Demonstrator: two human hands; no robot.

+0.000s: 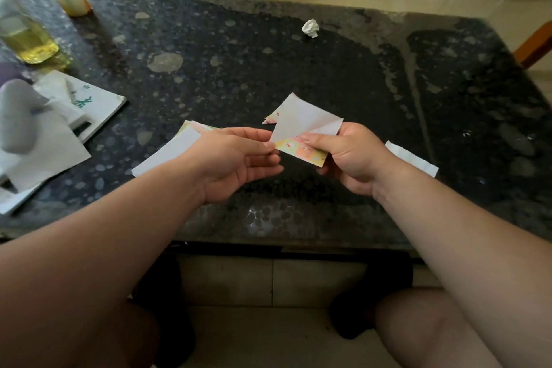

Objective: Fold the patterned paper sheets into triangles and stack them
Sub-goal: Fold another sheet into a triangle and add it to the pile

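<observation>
I hold a patterned paper sheet above the dark speckled table. Its white back faces me and a pink-and-yellow strip shows along its lower edge. My right hand pinches its right side between thumb and fingers. My left hand pinches the sheet's left corner with its fingertips, the other fingers relaxed. Behind my left hand lies a stack of patterned sheets, white side up. A small patterned piece peeks out on the table behind the held sheet.
A white paper strip lies right of my right wrist. A crumpled white wad sits far centre. Papers, a white board and a grey object crowd the left edge, with a yellow-liquid bottle behind. Stools stand beyond the table.
</observation>
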